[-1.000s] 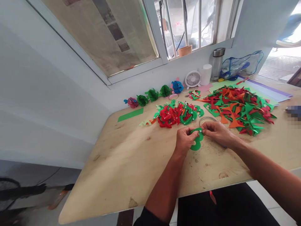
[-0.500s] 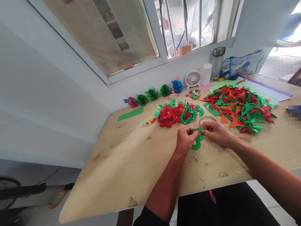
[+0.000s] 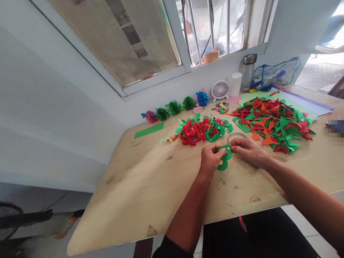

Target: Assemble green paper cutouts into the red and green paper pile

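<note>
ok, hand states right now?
Left hand: closed, holding green cutout.
Right hand: curled at the cutout's upper edge; can't tell if it's gripping.

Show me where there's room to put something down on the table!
The biggest bare patch of table lies left of the left hand, this side of the green strip. A smaller one lies between the scrap pile and the right forearm. It's crowded along the window wall and around the red-and-green cut-outs.

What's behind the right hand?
A curved grey rim shows just beyond the right hand, on the tabletop. The hand hides what lies directly behind it, including any more of the rim.
</note>
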Demonstrator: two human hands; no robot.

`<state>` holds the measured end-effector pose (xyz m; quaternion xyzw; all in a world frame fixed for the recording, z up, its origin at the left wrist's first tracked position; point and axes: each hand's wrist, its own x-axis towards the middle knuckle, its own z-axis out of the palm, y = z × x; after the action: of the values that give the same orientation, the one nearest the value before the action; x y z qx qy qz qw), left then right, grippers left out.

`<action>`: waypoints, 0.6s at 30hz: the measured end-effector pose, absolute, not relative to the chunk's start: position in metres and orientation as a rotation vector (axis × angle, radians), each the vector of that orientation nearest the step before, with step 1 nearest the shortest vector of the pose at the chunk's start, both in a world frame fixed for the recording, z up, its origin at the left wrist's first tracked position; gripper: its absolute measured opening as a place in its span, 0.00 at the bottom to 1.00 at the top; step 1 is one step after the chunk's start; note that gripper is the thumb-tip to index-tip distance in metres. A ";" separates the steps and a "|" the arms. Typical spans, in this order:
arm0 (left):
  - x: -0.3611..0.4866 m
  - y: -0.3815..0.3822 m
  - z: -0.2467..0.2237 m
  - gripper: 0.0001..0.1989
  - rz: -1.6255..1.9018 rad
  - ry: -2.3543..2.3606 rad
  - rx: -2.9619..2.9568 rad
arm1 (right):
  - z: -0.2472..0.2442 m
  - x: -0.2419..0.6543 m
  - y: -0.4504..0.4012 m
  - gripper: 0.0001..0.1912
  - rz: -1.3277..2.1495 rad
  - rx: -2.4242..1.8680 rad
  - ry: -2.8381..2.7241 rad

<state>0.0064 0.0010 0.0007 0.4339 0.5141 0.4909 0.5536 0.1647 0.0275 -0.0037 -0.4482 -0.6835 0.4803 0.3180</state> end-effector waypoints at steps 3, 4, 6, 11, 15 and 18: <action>0.007 0.001 0.000 0.04 1.160 1.214 1.024 | -0.006 0.165 0.029 0.10 1.256 -1.187 -1.798; 0.007 0.002 0.000 0.04 1.159 1.215 1.026 | -0.008 0.165 0.029 0.10 1.253 -1.194 -1.799; 0.007 0.002 -0.001 0.06 1.151 1.212 1.038 | -0.010 0.166 0.030 0.11 1.225 -1.217 -1.800; 0.005 0.004 -0.003 0.17 1.154 1.146 0.900 | -0.012 0.167 0.031 0.12 1.184 -1.228 -1.783; 0.005 0.005 -0.006 0.17 1.112 1.079 0.803 | -0.012 0.167 0.032 0.12 1.179 -1.234 -1.763; 0.005 0.006 -0.007 0.17 1.050 1.063 0.840 | -0.011 0.167 0.032 0.11 1.164 -1.234 -1.757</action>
<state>0.0054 0.0057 -0.0075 0.3704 0.4690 0.4629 0.6547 0.1667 0.0321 -0.0114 -0.4748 -0.6758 0.4479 0.3424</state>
